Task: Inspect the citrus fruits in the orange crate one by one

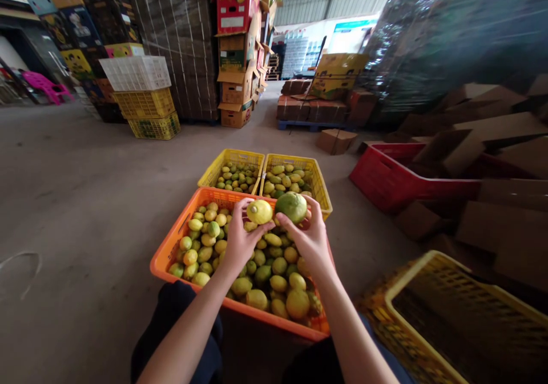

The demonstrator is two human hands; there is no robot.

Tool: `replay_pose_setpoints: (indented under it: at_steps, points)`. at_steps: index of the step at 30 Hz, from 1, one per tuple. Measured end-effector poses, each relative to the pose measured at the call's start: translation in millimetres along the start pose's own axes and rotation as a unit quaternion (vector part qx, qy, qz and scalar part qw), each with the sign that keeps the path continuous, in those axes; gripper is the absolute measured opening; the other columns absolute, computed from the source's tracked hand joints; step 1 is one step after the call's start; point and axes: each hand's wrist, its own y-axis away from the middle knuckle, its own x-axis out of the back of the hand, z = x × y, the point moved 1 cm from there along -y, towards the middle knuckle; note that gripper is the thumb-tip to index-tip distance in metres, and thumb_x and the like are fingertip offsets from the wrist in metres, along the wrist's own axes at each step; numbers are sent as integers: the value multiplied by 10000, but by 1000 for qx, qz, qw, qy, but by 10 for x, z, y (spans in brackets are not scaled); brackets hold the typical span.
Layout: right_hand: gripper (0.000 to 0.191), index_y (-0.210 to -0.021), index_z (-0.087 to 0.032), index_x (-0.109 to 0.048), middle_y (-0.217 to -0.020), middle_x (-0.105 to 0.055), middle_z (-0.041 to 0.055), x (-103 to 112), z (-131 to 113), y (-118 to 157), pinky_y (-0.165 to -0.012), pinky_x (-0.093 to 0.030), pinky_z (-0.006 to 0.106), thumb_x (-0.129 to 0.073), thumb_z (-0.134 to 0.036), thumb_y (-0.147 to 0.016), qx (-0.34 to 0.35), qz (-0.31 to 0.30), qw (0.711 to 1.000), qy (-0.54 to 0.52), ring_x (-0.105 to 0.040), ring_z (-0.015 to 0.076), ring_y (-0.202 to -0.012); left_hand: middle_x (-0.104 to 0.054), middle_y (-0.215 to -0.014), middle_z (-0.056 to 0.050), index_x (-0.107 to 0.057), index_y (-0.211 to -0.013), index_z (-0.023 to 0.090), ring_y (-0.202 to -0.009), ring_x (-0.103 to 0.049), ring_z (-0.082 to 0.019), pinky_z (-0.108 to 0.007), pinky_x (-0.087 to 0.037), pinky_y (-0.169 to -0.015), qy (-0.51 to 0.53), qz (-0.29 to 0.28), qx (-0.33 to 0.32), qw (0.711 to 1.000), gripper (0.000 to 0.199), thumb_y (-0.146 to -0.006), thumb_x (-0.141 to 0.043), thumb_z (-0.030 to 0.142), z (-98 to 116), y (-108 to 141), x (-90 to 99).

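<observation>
My left hand (242,233) holds a yellow lemon (259,211) between thumb and fingers. A larger green lemon (291,207) is gripped in my right hand (311,233), close beside the yellow one. Both fruits are held up over the orange crate (171,241), which is filled with yellow and green lemons (257,299). Behind it stand two yellow crates side by side, the left one (209,170) with smaller greenish fruits and the right one (322,187) with yellow-green fruits.
At the lower right stands a yellow crate (428,315). A red crate (385,184) with cardboard lies behind it, among loose cardboard (505,218). Stacked crates (145,101), cartons (234,59) and a loaded pallet (312,110) are farther back.
</observation>
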Motion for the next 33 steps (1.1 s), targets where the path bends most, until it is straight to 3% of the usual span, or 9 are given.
replay_pose_setpoints:
  at_steps: [4,8,14,17,23,27,33]
  points:
    - [684,-1256,-284,-502,-1191,-612,68,32,47,-3,-854,-548,384,-793,-420,-652,93,-12,995,41,-613,250,-1065,-631,-1114,-51,-580,-1101,239,-1034,-587,-217,-286,-460,-885,10,1,-17,1000,553,-621,-850,279,16,-20,12]
    - [682,-1245,-292,-545,-1277,-568,85,47,17,-3,-890,-542,412,-813,-401,-627,104,-15,994,37,-570,278,-1160,-610,-1161,-63,-601,-1104,239,-1033,-597,-227,-299,-485,-874,51,-2,22,998,582,-587,-866,277,-31,-65,26]
    - [680,-1226,-302,-523,-1135,-665,45,50,-69,7,-858,-554,410,-828,-381,-623,-2,-51,996,-74,-656,256,-1019,-625,-1169,-57,-633,-1079,238,-1045,-601,-223,-309,-484,-890,94,0,75,993,591,-543,-881,269,-62,-103,24]
    - [587,-1106,-275,-564,-1078,-692,41,86,-80,-7,-855,-545,406,-839,-389,-600,-38,-31,993,-105,-667,255,-999,-666,-1097,-46,-620,-1073,222,-1021,-619,-213,-311,-474,-898,140,-15,109,984,598,-538,-882,277,-47,-121,30]
    - [394,-962,-219,-668,-1020,-731,50,142,-88,-35,-898,-527,413,-792,-417,-644,-113,-88,973,-182,-671,272,-1011,-675,-1037,-40,-615,-1006,199,-1003,-637,-198,-284,-481,-851,250,-38,173,952,489,-617,-832,401,-65,-156,96]
    - [332,-929,-216,-701,-1013,-730,43,165,-83,-44,-866,-549,395,-770,-413,-670,-150,-101,962,-206,-670,265,-1016,-666,-1076,-34,-632,-1007,197,-991,-643,-190,-284,-491,-850,255,-27,194,947,426,-650,-806,350,-85,-167,126]
    - [397,-1058,-286,-639,-1095,-708,4,124,43,-65,-806,-586,404,-728,-437,-702,-182,-69,959,-207,-698,231,-943,-692,-1067,-42,-637,-1006,204,-1034,-646,-230,-355,-516,-908,215,8,216,953,323,-741,-739,358,-99,-146,89]
